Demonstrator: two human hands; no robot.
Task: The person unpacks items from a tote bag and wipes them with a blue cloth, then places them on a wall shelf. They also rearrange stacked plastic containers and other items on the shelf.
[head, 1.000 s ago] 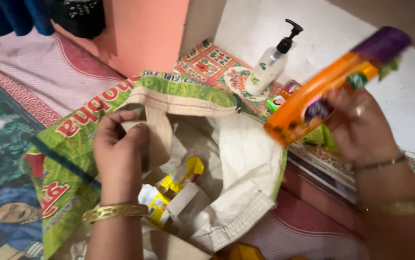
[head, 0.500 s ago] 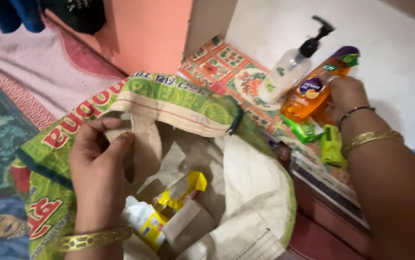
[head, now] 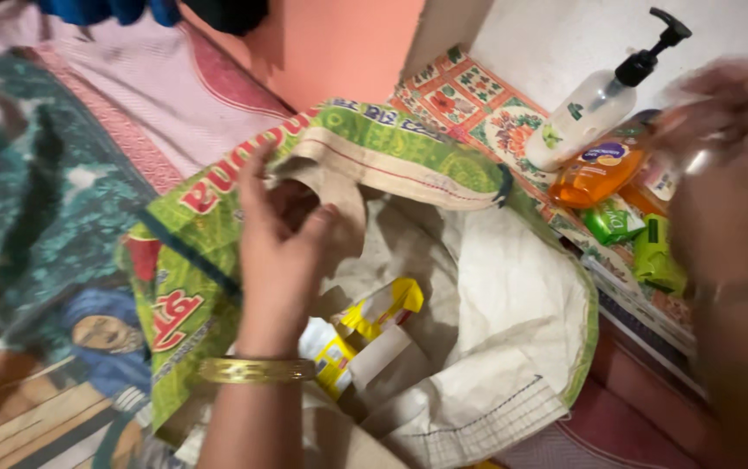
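Note:
My left hand (head: 283,252) grips the beige handle strap at the rim of a green printed woven bag (head: 374,148) and holds its mouth open. Inside lie a yellow packet (head: 387,304) and a white and yellow box (head: 330,352). My right hand (head: 730,174) is blurred at the far right, over the upper end of an orange bottle (head: 600,169). The bottle rests on a patterned cloth (head: 469,95) beside a clear pump bottle (head: 591,113). The blur hides whether the hand still touches the orange bottle.
Two green packets (head: 613,221) (head: 656,256) lie just below the orange bottle on the cloth-covered ledge. A pink wall (head: 339,43) rises behind the bag. A printed blanket (head: 35,217) covers the surface at the left.
The orange bottle came down from mid-air to the cloth beside the pump bottle. My right hand has shifted up and right off its body. The left hand kept its hold on the bag.

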